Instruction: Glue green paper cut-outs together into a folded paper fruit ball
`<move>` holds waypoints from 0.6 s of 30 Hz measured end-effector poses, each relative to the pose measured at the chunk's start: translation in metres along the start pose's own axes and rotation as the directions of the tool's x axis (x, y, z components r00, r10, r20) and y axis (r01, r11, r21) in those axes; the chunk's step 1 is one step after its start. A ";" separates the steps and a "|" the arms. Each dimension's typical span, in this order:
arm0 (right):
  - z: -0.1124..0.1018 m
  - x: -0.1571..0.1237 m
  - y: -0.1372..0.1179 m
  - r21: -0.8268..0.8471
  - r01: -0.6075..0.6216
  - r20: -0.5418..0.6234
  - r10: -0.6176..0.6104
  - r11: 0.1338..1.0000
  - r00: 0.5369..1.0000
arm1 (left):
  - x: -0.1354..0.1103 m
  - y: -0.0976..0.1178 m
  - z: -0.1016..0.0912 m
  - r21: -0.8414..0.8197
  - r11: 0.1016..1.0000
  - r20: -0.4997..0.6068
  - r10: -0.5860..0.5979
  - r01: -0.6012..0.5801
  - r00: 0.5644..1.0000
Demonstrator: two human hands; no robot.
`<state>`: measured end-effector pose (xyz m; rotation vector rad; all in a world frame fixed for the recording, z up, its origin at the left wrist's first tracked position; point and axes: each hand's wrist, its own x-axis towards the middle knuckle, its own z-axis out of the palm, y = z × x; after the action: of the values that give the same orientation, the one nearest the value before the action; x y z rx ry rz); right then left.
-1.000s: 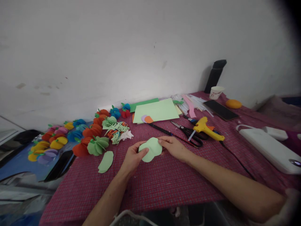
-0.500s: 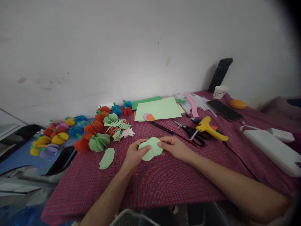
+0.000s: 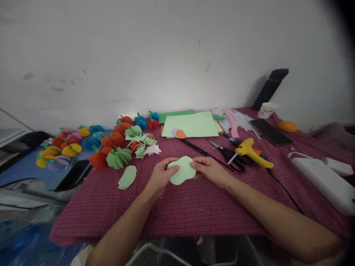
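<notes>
Between my two hands is a light green paper cutout (image 3: 182,171) with a wavy, rounded outline, held just above the checked cloth. My left hand (image 3: 161,175) pinches its left side, thumb on top. My right hand (image 3: 209,170) pinches the right side, with thumb and fingertips on the edge; the other fingers are partly hidden behind the paper. To the left of my hands, a similar folded stack of light green cutouts (image 3: 128,177) lies on the cloth. Farther left stands a light green paper pumpkin (image 3: 119,158) with fanned segments.
Several coloured paper pumpkins (image 3: 113,140) crowd the left, beside paper scraps (image 3: 142,144). Green paper sheets (image 3: 191,125) lie at the back. Scissors (image 3: 226,152), a yellow glue gun (image 3: 252,153) with its cord, a phone (image 3: 271,132), a paper cup (image 3: 267,110) and a white power strip (image 3: 323,181) sit right.
The view has shifted slightly. The two lobes of the green cutout now overlap more closely, forming a more compact shape, with both hands still gripping it.
</notes>
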<state>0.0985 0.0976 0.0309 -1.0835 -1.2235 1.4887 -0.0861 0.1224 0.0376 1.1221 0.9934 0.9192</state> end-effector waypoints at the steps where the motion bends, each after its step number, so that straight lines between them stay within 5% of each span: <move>1: 0.000 0.000 0.000 -0.003 0.005 0.000 -0.005 1.000 1.000 | 0.000 0.000 0.000 0.009 1.000 0.005 0.002 -0.002 1.000; 18: 0.000 0.000 0.000 -0.058 0.086 0.033 -0.084 0.995 0.996 | -0.003 -0.002 0.000 0.216 0.976 0.175 -0.015 -0.023 0.985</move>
<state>0.0987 0.0981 0.0306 -1.0377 -1.3264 1.4166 -0.0870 0.1196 0.0357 1.3649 0.9622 0.7122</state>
